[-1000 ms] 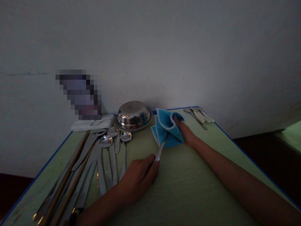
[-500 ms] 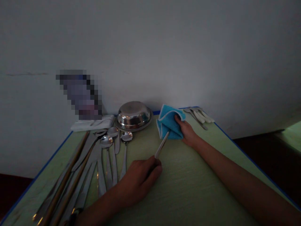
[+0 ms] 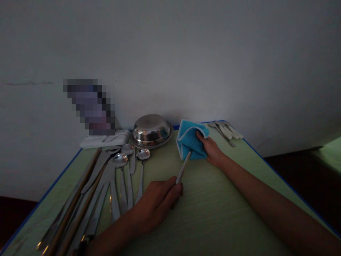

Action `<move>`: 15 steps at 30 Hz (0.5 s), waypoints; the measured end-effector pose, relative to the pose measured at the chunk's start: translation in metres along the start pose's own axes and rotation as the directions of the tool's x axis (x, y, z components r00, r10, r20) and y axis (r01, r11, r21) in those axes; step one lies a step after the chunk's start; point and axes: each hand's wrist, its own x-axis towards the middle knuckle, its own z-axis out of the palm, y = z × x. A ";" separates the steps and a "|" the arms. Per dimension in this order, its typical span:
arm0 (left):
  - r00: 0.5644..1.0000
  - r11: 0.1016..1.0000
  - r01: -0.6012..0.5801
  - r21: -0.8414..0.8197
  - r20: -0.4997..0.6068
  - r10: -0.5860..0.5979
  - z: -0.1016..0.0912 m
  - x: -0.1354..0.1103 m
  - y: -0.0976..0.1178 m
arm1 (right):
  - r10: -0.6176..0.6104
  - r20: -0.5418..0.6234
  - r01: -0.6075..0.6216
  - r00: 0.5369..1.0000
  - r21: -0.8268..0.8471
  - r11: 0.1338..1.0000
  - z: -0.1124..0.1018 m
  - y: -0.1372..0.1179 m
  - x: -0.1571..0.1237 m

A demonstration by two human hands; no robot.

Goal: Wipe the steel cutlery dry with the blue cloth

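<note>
Left grip [image 3: 161, 201], closed, holds a handle [image 3: 182, 168] slanting toward the far edge of the desk [image 3: 226, 206] into blue cloth [image 3: 192, 142] (far end hidden) clasped by the right grip [image 3: 211, 149].

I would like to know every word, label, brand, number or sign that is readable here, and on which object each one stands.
No text can be read anywhere.
Pixelated object by the wall: blocked out, so any text on it cannot be told.
Cloth in the right hand and utensil in the left hand: no text visible.
Bowl and spoons: none legible.
</note>
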 end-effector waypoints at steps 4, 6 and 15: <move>1.000 1.000 -0.016 0.006 0.008 0.016 0.000 0.000 -0.001 | 0.003 0.004 -0.003 1.000 -0.044 0.999 0.000 -0.001 0.000; 1.000 1.000 -0.002 0.003 0.006 0.002 0.000 0.001 -0.003 | -0.008 0.027 0.009 1.000 -0.057 0.998 0.000 0.000 0.000; 0.997 0.993 0.057 -0.100 -0.052 -0.062 0.004 0.003 -0.005 | -0.024 0.049 0.029 0.999 -0.091 0.995 -0.002 0.001 -0.001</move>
